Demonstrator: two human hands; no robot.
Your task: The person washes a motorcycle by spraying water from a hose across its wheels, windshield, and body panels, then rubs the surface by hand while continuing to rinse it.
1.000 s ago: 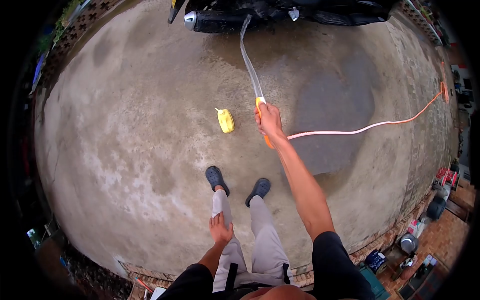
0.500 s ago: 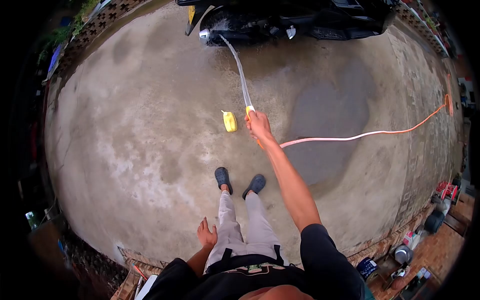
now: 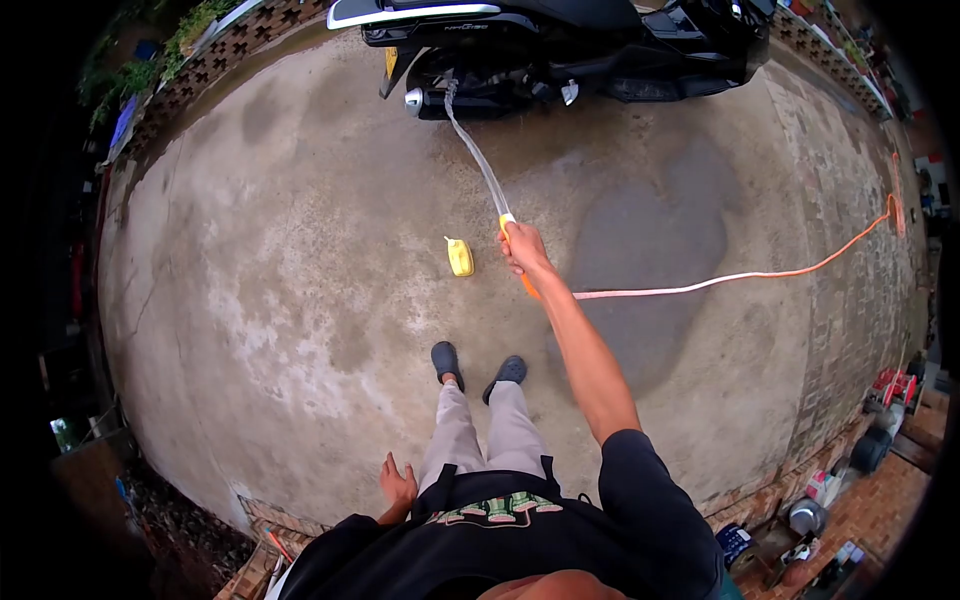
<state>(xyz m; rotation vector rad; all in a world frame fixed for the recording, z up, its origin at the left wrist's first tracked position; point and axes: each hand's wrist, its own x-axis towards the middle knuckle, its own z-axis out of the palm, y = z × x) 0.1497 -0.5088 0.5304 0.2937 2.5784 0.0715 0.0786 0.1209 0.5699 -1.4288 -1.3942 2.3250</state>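
My right hand (image 3: 525, 250) is wrapped round a yellow and white hose nozzle (image 3: 505, 222), arm stretched forward. From its tip a stream of water (image 3: 478, 160) arcs up to the rear wheel area of a black scooter (image 3: 600, 50) at the top of the view. An orange and pale hose (image 3: 690, 288) trails from the nozzle off to the right across the ground. Just left of that hand, a yellow spray bottle or jug (image 3: 460, 257) is on the concrete. My left hand (image 3: 398, 485) hangs beside my left thigh with its fingers apart, holding nothing.
Wet concrete (image 3: 640, 240) darkens the ground right of the nozzle. A strip of paving bricks (image 3: 850, 270) runs along the right side, with the hose crossing it. Buckets, a metal pot (image 3: 806, 516) and other items stand at the lower right. A perforated brick wall (image 3: 200, 75) borders the upper left.
The view has tilted up, showing more of the scooter. The water stream has shifted from near the exhaust tip to the wheel area above it. My right hand keeps hold of the nozzle.
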